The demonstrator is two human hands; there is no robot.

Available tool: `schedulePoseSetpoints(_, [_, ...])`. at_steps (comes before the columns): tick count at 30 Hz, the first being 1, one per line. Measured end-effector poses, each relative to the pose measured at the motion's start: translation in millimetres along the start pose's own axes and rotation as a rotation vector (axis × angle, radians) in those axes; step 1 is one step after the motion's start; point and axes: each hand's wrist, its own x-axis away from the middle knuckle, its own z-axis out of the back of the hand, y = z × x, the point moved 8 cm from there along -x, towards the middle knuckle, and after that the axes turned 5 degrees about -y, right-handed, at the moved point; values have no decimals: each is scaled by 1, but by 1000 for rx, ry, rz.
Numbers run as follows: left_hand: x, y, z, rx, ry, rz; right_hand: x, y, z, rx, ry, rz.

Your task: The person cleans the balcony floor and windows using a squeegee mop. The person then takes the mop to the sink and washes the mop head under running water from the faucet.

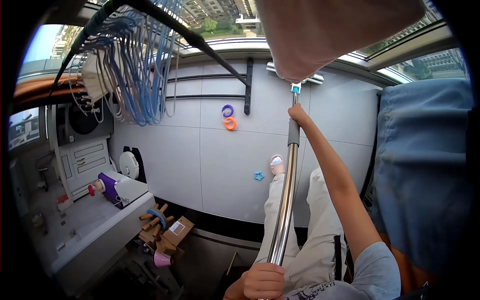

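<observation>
A long metal mop pole [286, 205] runs from the bottom of the view up toward the window. Low down, near my body, my left hand [263, 281] is closed around its upper end. My right hand [298, 115], arm stretched forward, grips the pole farther along, just beyond a grey sleeve [293, 134]. Past that hand is a teal and white joint [296, 89]. The white mop head [315, 79] lies on the tiled floor by the window wall, partly covered from view by a hanging pink cloth [320, 35].
A purple ring [227, 110], an orange ring [230, 123] and a blue star [258, 176] lie on the floor. A black rack [247, 87] with many hangers [142, 75] stands left. Blue fabric [425, 160] hangs right. An open cardboard box [177, 232] sits lower left.
</observation>
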Motion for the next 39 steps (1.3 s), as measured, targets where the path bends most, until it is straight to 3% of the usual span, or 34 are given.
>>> schedulePoseSetpoints(2, [17, -3, -4, 14, -24, -22, 2, -8, -19, 31, -56, 5])
schedulePoseSetpoints(4, [51, 3, -10, 4, 112, -226, 10, -4, -34, 358, -23, 6])
schedulePoseSetpoints(7, [78, 8, -32, -30, 208, -129, 38, 22, -37, 345, -112, -119])
schedulePoseSetpoints(9, [79, 35, -48, -56, 203, -27, 70, 35, -43, 416, -137, -68])
schedulePoseSetpoints(12, [102, 86, -71, -60, 351, 7, 128, 88, -55, 472, -195, -83])
schedulePoseSetpoints(13, [134, 102, -98, -27, 319, -74, 114, 166, -65, 515, -242, -121])
schedulePoseSetpoints(14, [134, 121, -102, -3, 317, -61, 195, 145, -62, 307, -364, -255])
schedulePoseSetpoints(17, [118, 167, -120, 21, 200, -268, 265, 204, -77, 222, -396, -279])
schedulePoseSetpoints(19, [115, 176, -127, 18, 368, -86, 295, 266, -90, 88, -470, -438])
schedulePoseSetpoints(20, [110, 184, -131, 22, 366, -82, 312, 250, -79, 85, -468, -442])
schedulePoseSetpoints(22, [90, 178, -151, 3, 128, 19, 332, 184, -42, 110, -487, -393])
schedulePoseSetpoints(29, [76, 162, -203, -24, -78, -74, 233, 200, 46, 44, -244, -139])
schedulePoseSetpoints(32, [68, 107, -241, 13, -141, -5, 213, 155, 131, -57, -97, -58])
schedulePoseSetpoints(36, [43, 47, -279, 24, -167, -193, 144, 169, 223, 57, 49, -99])
schedulePoseSetpoints(39, [21, -12, -285, 50, -89, -183, 107, 184, 265, 177, 104, -36])
